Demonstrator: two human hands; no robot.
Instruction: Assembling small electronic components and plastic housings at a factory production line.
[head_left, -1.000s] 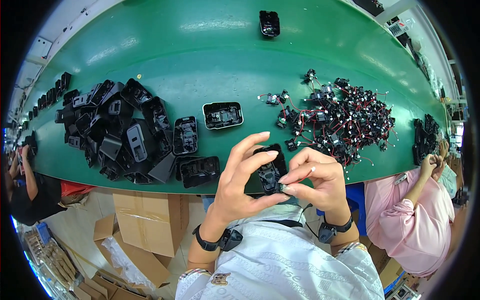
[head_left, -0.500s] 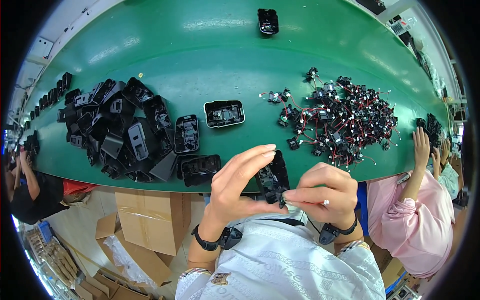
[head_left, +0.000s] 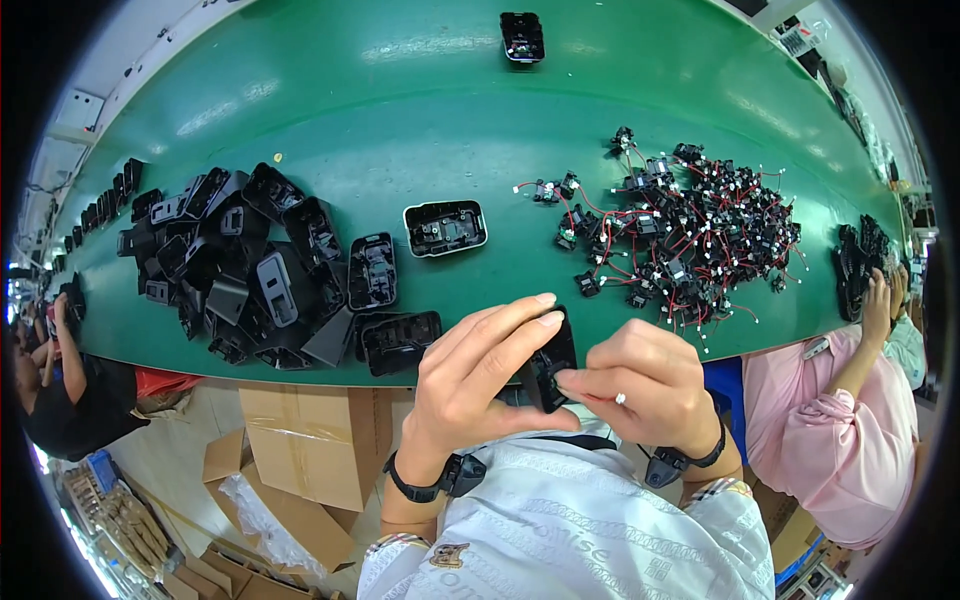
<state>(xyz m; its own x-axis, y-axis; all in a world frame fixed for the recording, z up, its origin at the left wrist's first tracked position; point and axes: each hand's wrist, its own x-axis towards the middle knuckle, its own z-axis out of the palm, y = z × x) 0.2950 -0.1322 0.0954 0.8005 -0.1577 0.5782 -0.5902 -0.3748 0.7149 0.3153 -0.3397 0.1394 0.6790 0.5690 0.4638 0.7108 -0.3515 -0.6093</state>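
Over the table's near edge, my left hand [head_left: 465, 385] grips a black plastic housing [head_left: 556, 360] by its sides, the open face tilted toward my right hand. My right hand [head_left: 650, 385] is closed in a pinch, thumb and forefinger at the housing's lower inside. A small white connector [head_left: 621, 400] pokes out between its fingers; the small wired part it belongs to is mostly hidden by the fingers. Right of my hands lies a heap of small black wired parts [head_left: 690, 230] with red leads and white connectors. A light-rimmed housing [head_left: 445, 228] lies open side up beyond my left hand.
A pile of black housings [head_left: 235, 270] covers the left of the green table [head_left: 430, 120]; one more housing [head_left: 523, 38] lies at the far side. Cardboard boxes [head_left: 310, 440] stand below on the left. A co-worker in pink [head_left: 830, 430] sits at right, near black parts [head_left: 862, 260].
My right fingertips have moved slightly left and into the housing, and the small part there is now out of sight. The housing has tilted. The pink-clad co-worker's hand has shifted right.
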